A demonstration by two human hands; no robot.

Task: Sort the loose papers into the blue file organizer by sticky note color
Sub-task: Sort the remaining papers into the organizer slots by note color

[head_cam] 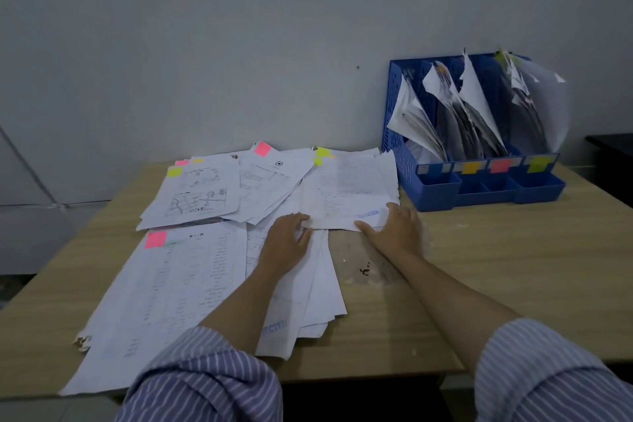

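A: Well, what lies before the blue file organizer (445, 178)?
B: Nearest, loose papers (191, 271) spread on the wooden table (496, 267), left of the organizer, some with pink or yellow sticky notes.
A: And the arms?
B: Both reach forward in striped sleeves. The left hand (286, 241) and right hand (397, 229), fingers mostly straight, touch the near edge of one sheet (346, 192) beside the organizer.
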